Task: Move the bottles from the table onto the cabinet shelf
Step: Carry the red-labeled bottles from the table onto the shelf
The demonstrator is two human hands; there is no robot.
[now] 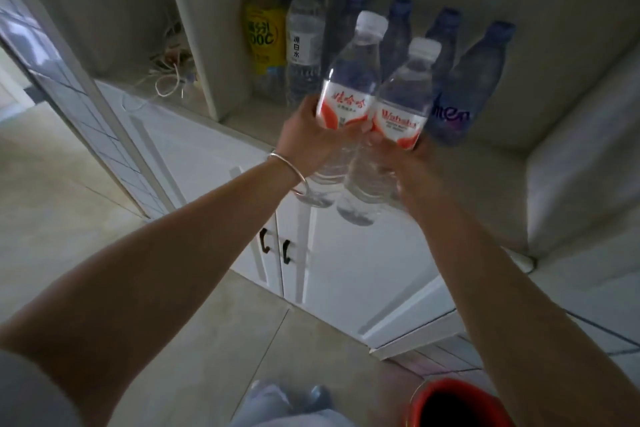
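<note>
Left hand (304,139) grips one Wahaha water bottle (343,104) at label; right hand (405,163) grips second Wahaha bottle (398,114) likewise. Both tilted caps-forward, side by side, touching, probably for joint placement. Bottles hover over front edge of cabinet shelf (249,121). Free room at shelf front; blue-capped bottles (474,87) crowd rear.
</note>
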